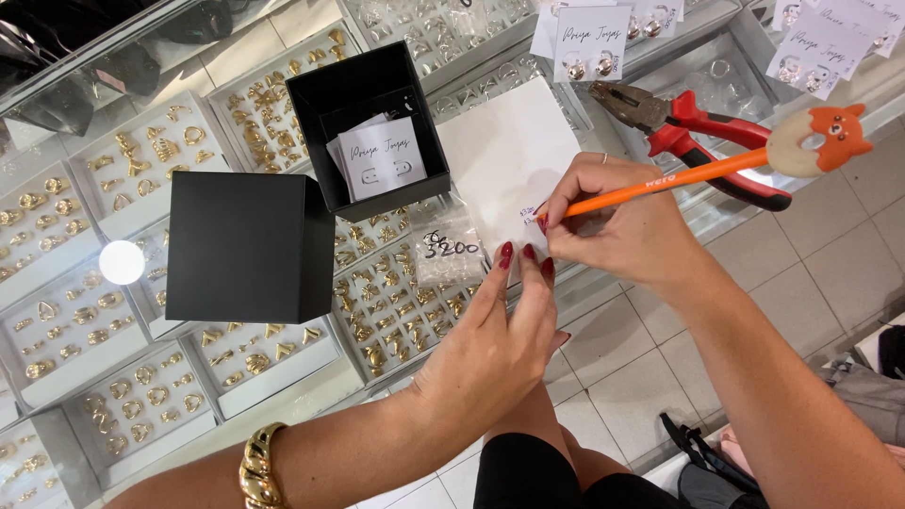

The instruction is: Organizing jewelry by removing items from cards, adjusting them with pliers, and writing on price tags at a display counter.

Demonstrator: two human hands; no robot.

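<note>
Orange pencil point(660, 181) sits pinched in your right hand point(622, 231), its tip on the white paper sheet point(509, 151) lying on the glass counter point(283, 396). Your left hand point(500, 339) pins that sheet with flat, extended fingers. Thin and floppy; hold its edge. Beyond stand 2 black boxes point(250, 247).

— Where does the open black cardboard box point(368, 127) sit?
— On the glass display counter point(283, 396), behind and right of the closed black cube box point(250, 247); white cards point(379, 158) lie inside it.
— And the red-handled metal pliers point(698, 137)?
— Right of the white paper sheet point(509, 155).
</note>
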